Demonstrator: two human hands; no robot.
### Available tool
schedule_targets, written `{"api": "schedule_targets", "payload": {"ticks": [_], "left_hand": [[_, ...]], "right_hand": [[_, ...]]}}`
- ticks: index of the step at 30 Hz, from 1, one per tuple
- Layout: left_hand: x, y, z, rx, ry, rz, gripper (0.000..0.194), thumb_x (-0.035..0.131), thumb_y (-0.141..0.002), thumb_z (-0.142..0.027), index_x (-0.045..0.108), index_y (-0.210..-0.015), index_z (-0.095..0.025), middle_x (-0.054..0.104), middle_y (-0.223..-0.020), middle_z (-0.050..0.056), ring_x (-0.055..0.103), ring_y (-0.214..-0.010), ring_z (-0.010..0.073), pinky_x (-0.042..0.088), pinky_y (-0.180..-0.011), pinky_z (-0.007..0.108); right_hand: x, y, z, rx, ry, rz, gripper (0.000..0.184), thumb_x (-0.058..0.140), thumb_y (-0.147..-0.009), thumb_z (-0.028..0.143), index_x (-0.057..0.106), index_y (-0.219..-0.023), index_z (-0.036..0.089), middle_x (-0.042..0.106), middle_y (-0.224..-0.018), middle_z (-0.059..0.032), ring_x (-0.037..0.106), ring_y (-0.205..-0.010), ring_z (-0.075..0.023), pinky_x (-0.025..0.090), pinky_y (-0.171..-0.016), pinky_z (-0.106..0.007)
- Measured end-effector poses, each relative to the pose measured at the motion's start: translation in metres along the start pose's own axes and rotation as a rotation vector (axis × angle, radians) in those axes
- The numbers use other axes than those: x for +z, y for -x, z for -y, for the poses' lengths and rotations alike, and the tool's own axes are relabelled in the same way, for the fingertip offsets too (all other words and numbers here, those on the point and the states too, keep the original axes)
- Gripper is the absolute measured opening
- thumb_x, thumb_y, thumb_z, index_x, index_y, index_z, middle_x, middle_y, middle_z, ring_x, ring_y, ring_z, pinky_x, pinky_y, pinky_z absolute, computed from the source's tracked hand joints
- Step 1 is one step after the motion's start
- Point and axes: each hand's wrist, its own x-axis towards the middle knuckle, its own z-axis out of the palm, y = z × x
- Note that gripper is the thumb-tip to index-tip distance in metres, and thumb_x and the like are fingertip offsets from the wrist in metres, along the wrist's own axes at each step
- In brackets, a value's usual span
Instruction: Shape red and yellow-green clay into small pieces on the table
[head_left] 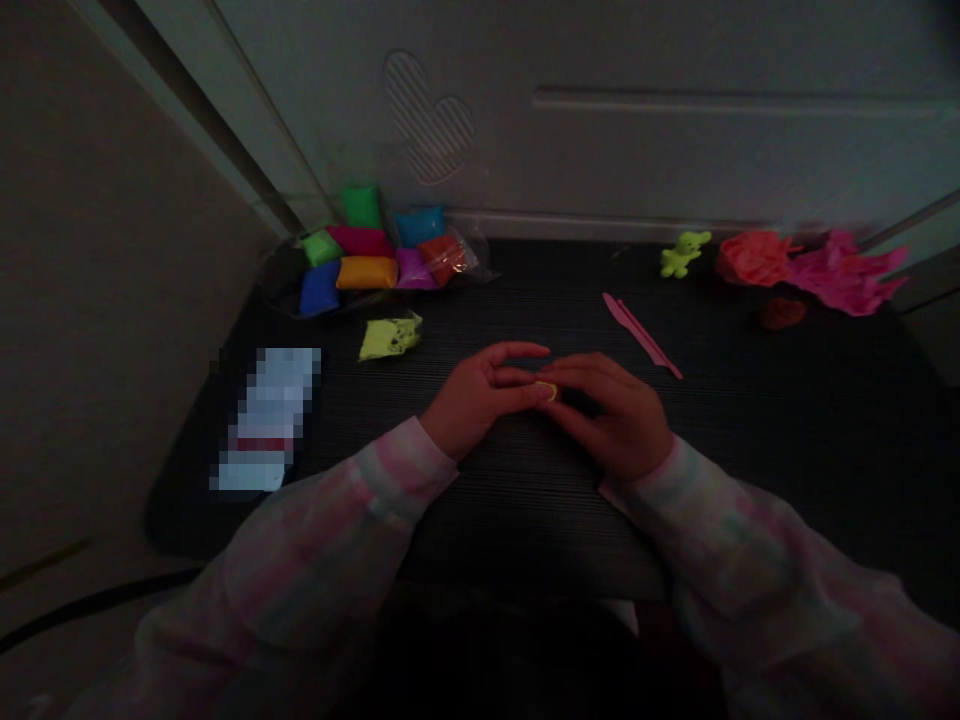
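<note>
Between my two hands, above the middle of the dark table, is a small yellow piece (pixel 551 392) that looks like modelling clay; fingers hide most of it. My left hand (pixel 484 398) is closed on it with the thumb against its near side, the index finger stretched out above. From the other side my right hand (pixel 621 412) pinches the same piece between thumb and fingers. To the right lie two pink clay tools (pixel 641 335), side by side. Left of my hands is an opened yellow clay packet (pixel 390 338), crumpled at one end.
Several coloured clay packets (pixel 367 272) sit in clear plastic at the back left. A phone with a blurred screen (pixel 270 420) lies at the left. At the back right are a yellow bear figure (pixel 684 255), orange clay (pixel 754 258), pink clay (pixel 847 275) and a brownish lump (pixel 782 314).
</note>
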Motion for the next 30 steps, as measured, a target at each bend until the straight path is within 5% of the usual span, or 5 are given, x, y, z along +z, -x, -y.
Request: {"api": "schedule_targets", "payload": {"ticks": [18,25,30], "left_hand": [[-0.0003,0.0002,-0.0008,-0.036,0.007,0.020,0.043,0.068,-0.056,-0.013,0.054,-0.096,-0.018,0.064,-0.067,-0.002,0.059,-0.067,0.0100,0.041,-0.074,0.028],[0.0039,0.0040,-0.0071,-0.083,0.298,0.204,0.039,0.058,-0.066,-0.015,0.051,-0.104,-0.019,0.063,-0.087,0.003,0.058,-0.084,0.0131,0.042,-0.079,0.028],[0.0040,0.0050,-0.0065,-0.078,0.265,0.215,0.041,0.061,-0.062,-0.010,0.053,-0.102,-0.019,0.065,-0.082,0.002,0.059,-0.081,0.0134,0.042,-0.078,0.028]], "right_hand": [[-0.0010,-0.0023,0.0014,-0.018,-0.030,-0.014,0.012,0.055,-0.071,0.020,0.060,-0.082,0.023,0.063,-0.079,-0.0028,0.057,-0.076,-0.0155,0.046,-0.068,-0.032],[-0.0032,-0.0012,0.0027,0.071,-0.185,-0.056,0.018,0.059,-0.069,0.021,0.059,-0.087,0.023,0.060,-0.086,-0.0028,0.055,-0.083,-0.0159,0.044,-0.074,-0.033],[-0.0034,-0.0004,0.0033,0.075,-0.221,-0.056,0.021,0.060,-0.068,0.023,0.058,-0.089,0.023,0.059,-0.088,-0.0030,0.054,-0.084,-0.0157,0.045,-0.074,-0.032]]}}
